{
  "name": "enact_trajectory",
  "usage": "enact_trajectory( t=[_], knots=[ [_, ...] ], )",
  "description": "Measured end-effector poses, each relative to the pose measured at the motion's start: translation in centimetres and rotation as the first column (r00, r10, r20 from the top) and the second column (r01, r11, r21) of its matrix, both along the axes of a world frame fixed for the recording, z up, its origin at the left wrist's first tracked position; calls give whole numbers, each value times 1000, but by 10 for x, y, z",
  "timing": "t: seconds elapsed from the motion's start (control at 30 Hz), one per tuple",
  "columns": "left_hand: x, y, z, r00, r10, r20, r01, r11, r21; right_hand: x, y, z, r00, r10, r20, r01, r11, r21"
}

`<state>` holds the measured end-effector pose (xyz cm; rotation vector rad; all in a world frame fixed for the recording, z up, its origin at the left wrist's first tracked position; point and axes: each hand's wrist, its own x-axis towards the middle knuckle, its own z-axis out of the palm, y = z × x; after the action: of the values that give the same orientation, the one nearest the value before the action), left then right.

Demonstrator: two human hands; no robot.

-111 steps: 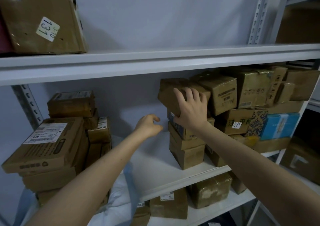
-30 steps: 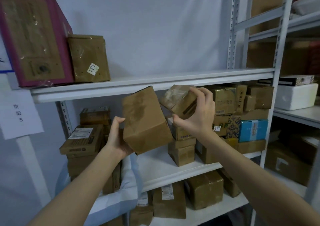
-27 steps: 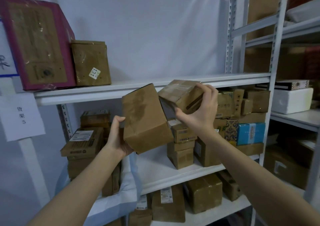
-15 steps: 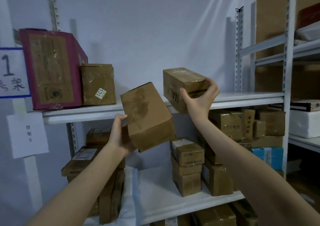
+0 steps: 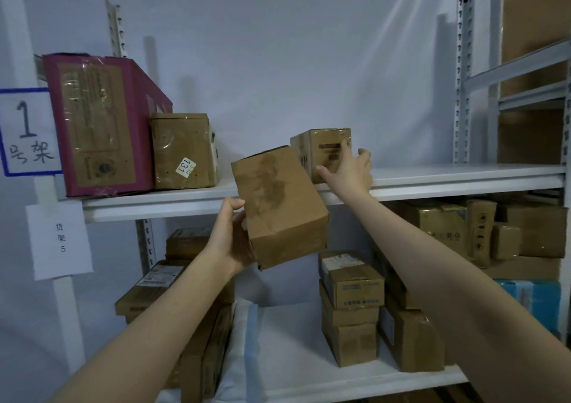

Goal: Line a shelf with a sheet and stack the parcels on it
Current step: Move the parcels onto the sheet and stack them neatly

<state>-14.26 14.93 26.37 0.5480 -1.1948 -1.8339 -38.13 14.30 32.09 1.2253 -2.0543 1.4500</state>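
On my feed: left hand (image 5: 230, 239) is clamped on a plain brown parcel (image 5: 279, 205), held tilted in the air in front of the upper shelf (image 5: 463, 180), not touching it. Right hand (image 5: 349, 171) is spread against the front of a taped parcel (image 5: 324, 152) that stands upright on the upper shelf; fingers splayed, flat on the box, no wrap around it. The taped parcel sits partly behind the held one. Further left on the same shelf: a magenta box (image 5: 99, 124) and just beside it a brown box with a 131 sticker (image 5: 182, 152). Lower shelf (image 5: 355, 381) carries a white sheet (image 5: 278, 341) with a blue edge, bare in the middle, parcel stacks either side; one three-high stack (image 5: 350, 307) sits right of centre.
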Motion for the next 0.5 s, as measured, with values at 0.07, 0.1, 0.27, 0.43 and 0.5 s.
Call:
enact_trajectory(
  t=[0.07,0.1,0.27,0.43,0.5],
  knots=[
    [-2,1,-1,1000,-7,16,7,1000,-13,3,1,-13,999,53,8,-52,991,-121],
    [-3,2,-2,1000,-14,26,15,1000,-21,7,4,-19,995,102,13,-98,977,-189],
    [-7,6,-10,997,-15,77,19,999,-42,25,32,-28,914,388,113,-306,848,-433],
    [-4,4,-30,988,0,154,7,999,-48,48,71,-32,847,516,127,-427,803,-416],
    [-1,7,-39,978,49,203,-47,999,-14,64,80,-42,856,505,108,-471,849,-239]
  ],
)
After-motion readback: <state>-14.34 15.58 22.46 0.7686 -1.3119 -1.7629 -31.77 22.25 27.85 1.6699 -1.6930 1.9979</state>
